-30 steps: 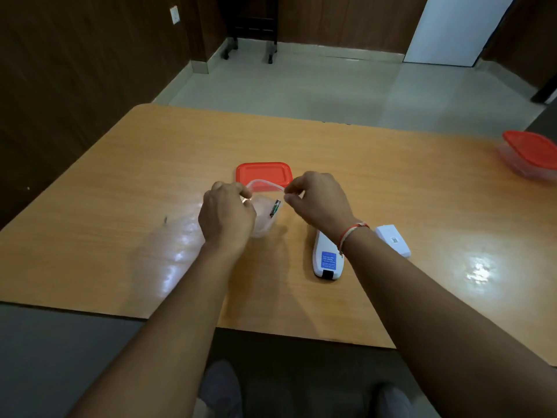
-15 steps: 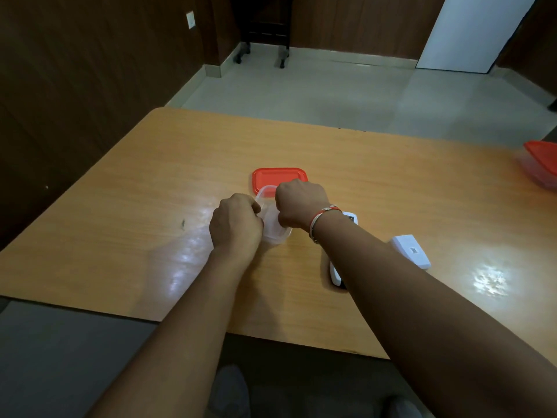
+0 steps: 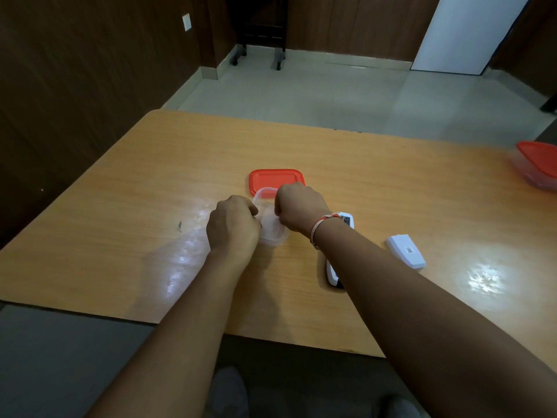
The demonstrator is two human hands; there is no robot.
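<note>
A small clear plastic container (image 3: 272,234) stands on the wooden table (image 3: 135,212), just in front of its red lid (image 3: 272,178), which lies flat. My left hand (image 3: 233,224) grips the container's left rim with curled fingers. From the right, my right hand (image 3: 301,206) is bent over the container's opening, fingertips pointing down into it. Whatever those fingertips hold is hidden by the hand.
A long white device (image 3: 331,273) lies under my right forearm, with a small white box (image 3: 407,251) to its right. A second red-lidded container (image 3: 539,167) sits at the table's right edge. Bare floor lies beyond the far edge, dark wall panels to the left.
One second ago my right hand pinched a small dark item beside the container's rim. It has since moved over the opening and the item is out of sight. My left hand kept its grip.
</note>
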